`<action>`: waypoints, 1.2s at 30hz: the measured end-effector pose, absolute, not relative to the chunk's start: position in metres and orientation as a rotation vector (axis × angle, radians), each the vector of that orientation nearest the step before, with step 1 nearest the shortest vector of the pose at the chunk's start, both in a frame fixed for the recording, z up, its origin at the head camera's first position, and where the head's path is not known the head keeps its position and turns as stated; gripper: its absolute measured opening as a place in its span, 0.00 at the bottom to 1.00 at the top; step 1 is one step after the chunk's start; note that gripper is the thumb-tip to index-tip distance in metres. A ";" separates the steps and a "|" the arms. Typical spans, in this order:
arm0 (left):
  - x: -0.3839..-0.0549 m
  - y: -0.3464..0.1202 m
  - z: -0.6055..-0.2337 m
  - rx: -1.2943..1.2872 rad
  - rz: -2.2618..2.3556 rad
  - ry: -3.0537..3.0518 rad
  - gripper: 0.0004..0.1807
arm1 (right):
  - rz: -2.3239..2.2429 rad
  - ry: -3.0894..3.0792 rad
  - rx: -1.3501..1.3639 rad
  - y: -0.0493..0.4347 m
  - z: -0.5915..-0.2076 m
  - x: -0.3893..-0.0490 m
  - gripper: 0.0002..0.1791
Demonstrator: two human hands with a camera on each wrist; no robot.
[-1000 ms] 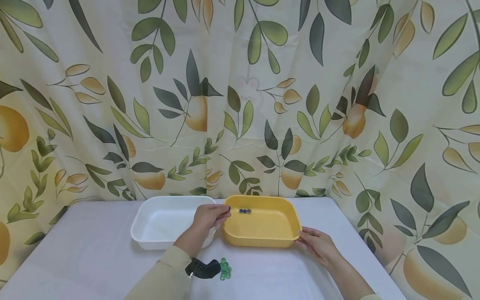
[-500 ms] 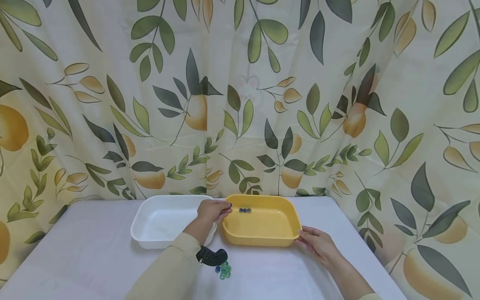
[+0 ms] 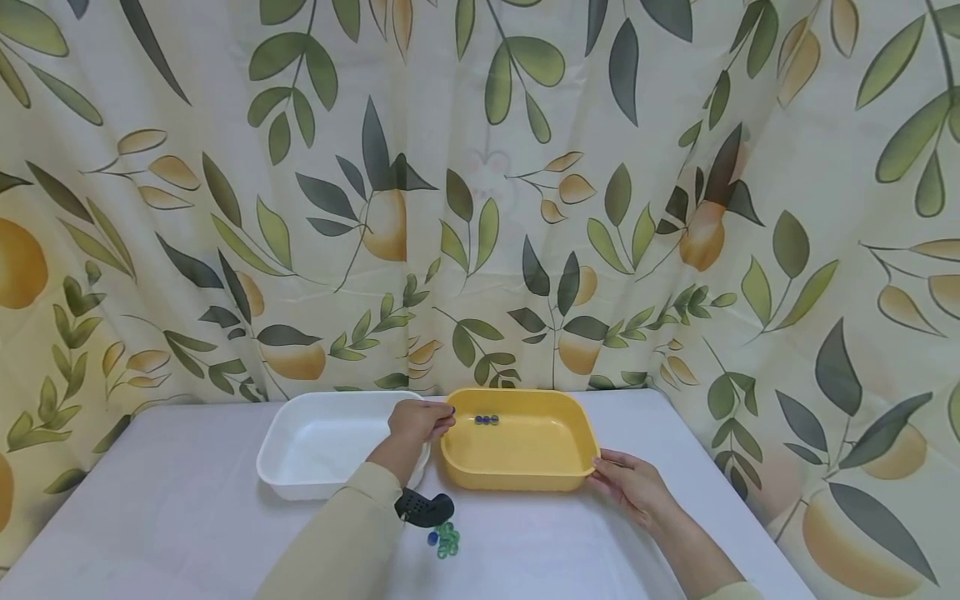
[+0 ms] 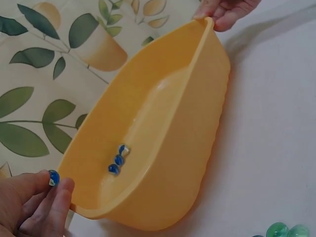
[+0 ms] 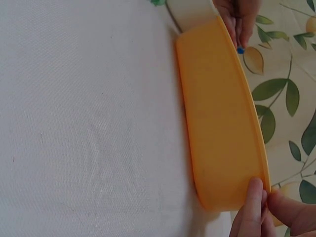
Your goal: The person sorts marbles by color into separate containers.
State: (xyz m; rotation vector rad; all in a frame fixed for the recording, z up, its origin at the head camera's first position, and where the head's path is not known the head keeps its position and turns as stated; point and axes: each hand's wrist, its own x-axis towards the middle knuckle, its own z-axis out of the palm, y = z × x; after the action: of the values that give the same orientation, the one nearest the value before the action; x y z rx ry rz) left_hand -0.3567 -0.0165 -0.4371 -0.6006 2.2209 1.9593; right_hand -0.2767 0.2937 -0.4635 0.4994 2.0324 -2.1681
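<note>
My left hand (image 3: 412, 423) pinches a blue marble (image 4: 54, 177) between thumb and fingertips, right at the left rim of the yellow tray (image 3: 517, 482). Inside that tray, three blue marbles (image 4: 119, 159) lie in a short row near its left end. My right hand (image 3: 633, 487) grips the tray's front right corner, with the thumb at the rim and fingers against the outer wall, as the right wrist view shows. On the table in front, several green marbles (image 3: 447, 540) sit in a small cluster, with a blue marble (image 3: 432, 539) at its left side.
A white tray (image 3: 273, 479) stands left of the yellow one, partly hidden behind my left hand and forearm. The black wrist camera (image 3: 423, 508) hangs just above the green marbles in the head view. A leaf-and-fruit patterned curtain (image 3: 480, 208) rises behind the white table (image 3: 187, 500).
The left wrist and forearm have shifted slightly right and forward, uncovering the blue marble beside the green ones. The head view has turned a little. My right hand keeps its hold on the tray.
</note>
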 end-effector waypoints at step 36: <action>-0.347 -0.022 -0.433 -0.575 2.071 2.142 0.11 | -2.185 2.014 0.468 0.292 -0.463 -0.274 0.31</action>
State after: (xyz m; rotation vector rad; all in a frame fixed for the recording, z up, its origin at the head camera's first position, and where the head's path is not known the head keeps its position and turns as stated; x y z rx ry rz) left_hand -0.3474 -0.0218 -0.4327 -0.5746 2.1422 2.0710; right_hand -0.2745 0.2920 -0.4629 0.4675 2.0140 -2.1847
